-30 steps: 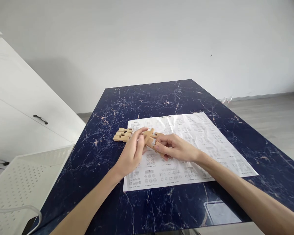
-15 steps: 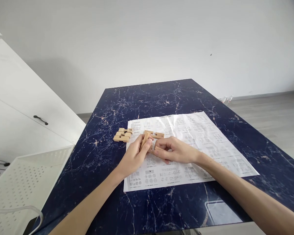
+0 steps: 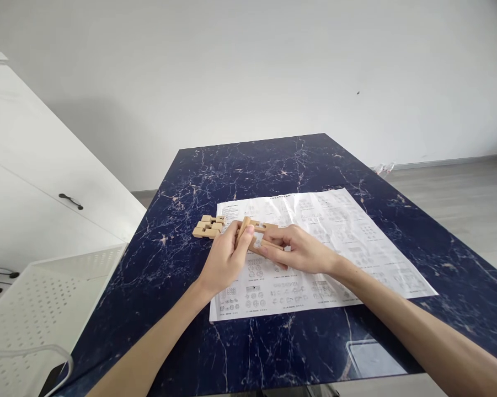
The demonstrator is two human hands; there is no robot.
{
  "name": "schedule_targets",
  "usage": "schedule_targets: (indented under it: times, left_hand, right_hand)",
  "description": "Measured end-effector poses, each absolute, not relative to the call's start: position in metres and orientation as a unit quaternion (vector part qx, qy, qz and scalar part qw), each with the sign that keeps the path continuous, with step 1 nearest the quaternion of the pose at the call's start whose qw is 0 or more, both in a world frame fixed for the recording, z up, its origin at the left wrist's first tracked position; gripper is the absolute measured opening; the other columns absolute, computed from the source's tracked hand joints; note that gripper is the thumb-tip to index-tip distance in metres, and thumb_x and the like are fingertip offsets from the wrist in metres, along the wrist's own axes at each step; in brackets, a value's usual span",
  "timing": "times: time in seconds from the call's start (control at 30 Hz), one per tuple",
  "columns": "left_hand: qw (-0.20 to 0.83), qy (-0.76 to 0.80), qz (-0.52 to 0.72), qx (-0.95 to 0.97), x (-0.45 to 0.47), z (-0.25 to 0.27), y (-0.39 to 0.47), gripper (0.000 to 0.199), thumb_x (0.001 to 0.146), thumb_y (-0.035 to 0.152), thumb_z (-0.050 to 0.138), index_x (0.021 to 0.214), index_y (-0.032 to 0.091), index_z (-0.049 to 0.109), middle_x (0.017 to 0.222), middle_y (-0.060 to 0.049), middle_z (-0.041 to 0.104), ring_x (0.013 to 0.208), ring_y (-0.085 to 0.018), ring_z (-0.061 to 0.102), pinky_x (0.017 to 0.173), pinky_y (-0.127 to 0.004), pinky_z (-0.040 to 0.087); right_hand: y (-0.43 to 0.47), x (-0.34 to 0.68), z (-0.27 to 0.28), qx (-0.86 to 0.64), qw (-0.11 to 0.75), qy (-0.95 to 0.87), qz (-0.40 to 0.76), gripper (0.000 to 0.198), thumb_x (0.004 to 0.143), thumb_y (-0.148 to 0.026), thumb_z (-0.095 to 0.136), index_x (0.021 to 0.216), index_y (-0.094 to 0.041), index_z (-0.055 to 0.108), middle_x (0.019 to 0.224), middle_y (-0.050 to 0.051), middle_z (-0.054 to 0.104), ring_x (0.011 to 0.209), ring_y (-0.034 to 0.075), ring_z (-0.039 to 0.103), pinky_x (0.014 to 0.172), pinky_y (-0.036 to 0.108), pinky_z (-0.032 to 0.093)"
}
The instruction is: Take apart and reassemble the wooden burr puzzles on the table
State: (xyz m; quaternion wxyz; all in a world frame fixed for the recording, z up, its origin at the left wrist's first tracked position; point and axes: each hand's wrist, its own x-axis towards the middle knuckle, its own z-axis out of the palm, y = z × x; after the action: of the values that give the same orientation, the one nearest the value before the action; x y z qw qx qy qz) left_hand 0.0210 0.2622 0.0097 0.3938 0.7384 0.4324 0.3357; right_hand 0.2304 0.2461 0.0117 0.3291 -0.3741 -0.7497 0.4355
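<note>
My left hand (image 3: 227,255) is closed around a light wooden puzzle stick (image 3: 243,231), which it holds at a slant with the thumb on top. My right hand (image 3: 295,251) pinches another wooden puzzle piece (image 3: 275,244) from the right, its far end reaching toward the left fingers. Just behind the fingers is a notched wooden piece (image 3: 268,226); whether it touches the held ones I cannot tell. Several more notched wooden pieces (image 3: 207,226), one marked with a 3, lie side by side left of my left hand.
Under the hands lies a creased white instruction sheet (image 3: 335,237) with printed diagrams. It rests on a dark blue marble-patterned table (image 3: 240,171). A white cabinet (image 3: 45,154) and a perforated white surface with a cable (image 3: 33,350) stand at the left.
The right-hand piece now shows more, angled between both hands. The left-hand stick has shifted slightly up and left. The loose pieces at the left stay in place.
</note>
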Motion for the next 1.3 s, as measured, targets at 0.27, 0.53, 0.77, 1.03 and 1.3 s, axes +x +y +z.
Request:
schedule_targets:
  times: [0.27,0.53,0.77,1.03,1.3]
  left_hand:
    - [0.367,0.45,0.339,0.741,0.023,0.005,0.259,0.041,0.11,0.054,0.04,0.084,0.022,0.046,0.064,0.004,0.047,0.054,-0.013,0.045,0.054,-0.029,0.036]
    - [0.32,0.438,0.356,0.761,0.023,0.01,0.262,0.041,0.111,0.049,0.04,0.08,0.022,0.045,0.064,0.004,0.047,0.054,-0.013,0.044,0.055,-0.029,0.035]
    - [0.296,0.438,0.356,0.77,0.023,0.008,0.262,0.041,0.112,0.048,0.039,0.081,0.022,0.044,0.066,0.004,0.046,0.056,-0.013,0.045,0.057,-0.03,0.036]
    - [0.294,0.449,0.364,0.761,0.024,0.008,0.261,0.042,0.112,0.048,0.038,0.079,0.022,0.045,0.066,0.004,0.046,0.057,-0.013,0.045,0.057,-0.03,0.037]
    - [0.283,0.472,0.406,0.729,0.012,0.01,0.269,0.045,0.113,0.048,0.03,0.079,0.023,0.044,0.062,0.004,0.045,0.051,-0.012,0.045,0.052,-0.028,0.037]
  right_hand:
    - [0.247,0.231,0.006,-0.384,0.324,-0.764,0.406,0.044,0.104,-0.045,0.056,0.068,-0.023,0.044,0.057,-0.007,0.044,0.051,0.009,0.037,0.052,0.029,0.029]
    - [0.246,0.227,0.01,-0.39,0.338,-0.767,0.382,0.046,0.104,-0.043,0.056,0.067,-0.023,0.038,0.059,-0.008,0.036,0.052,0.009,0.031,0.052,0.028,0.028]
    - [0.248,0.231,0.008,-0.391,0.337,-0.772,0.372,0.045,0.104,-0.042,0.057,0.068,-0.023,0.038,0.062,-0.008,0.034,0.055,0.009,0.029,0.052,0.028,0.027]
    - [0.247,0.229,0.007,-0.402,0.331,-0.771,0.366,0.044,0.105,-0.04,0.056,0.068,-0.023,0.039,0.061,-0.008,0.033,0.053,0.009,0.028,0.051,0.028,0.025]
    - [0.246,0.24,0.008,-0.39,0.327,-0.784,0.355,0.042,0.103,-0.043,0.057,0.069,-0.022,0.043,0.061,-0.006,0.038,0.053,0.009,0.033,0.053,0.028,0.028]
